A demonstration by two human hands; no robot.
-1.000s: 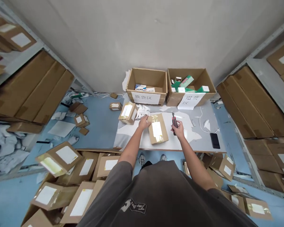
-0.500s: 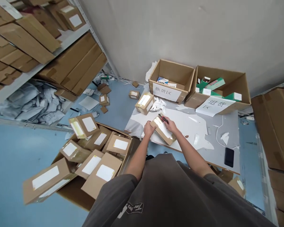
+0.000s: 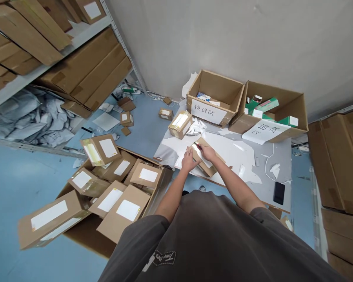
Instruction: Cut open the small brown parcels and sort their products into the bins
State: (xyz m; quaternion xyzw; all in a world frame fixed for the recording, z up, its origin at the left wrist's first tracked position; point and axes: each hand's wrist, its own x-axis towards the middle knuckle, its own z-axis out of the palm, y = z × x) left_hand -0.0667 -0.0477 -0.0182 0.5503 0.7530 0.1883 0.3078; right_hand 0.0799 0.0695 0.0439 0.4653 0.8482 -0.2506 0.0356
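Head view: right hand point(image 3: 207, 152) grips a mostly hidden cutter point(image 3: 198, 146); left hand point(image 3: 188, 161) touches a box point(image 3: 207, 169), its grip unclear. Scraps point(image 3: 275, 170) litter the table point(image 3: 283, 150) by a grey wall point(image 3: 223, 35).

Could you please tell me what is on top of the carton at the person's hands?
A white label lies on the carton; the right hand, holding a cutter, covers part of it. What lies under that hand cannot be seen.
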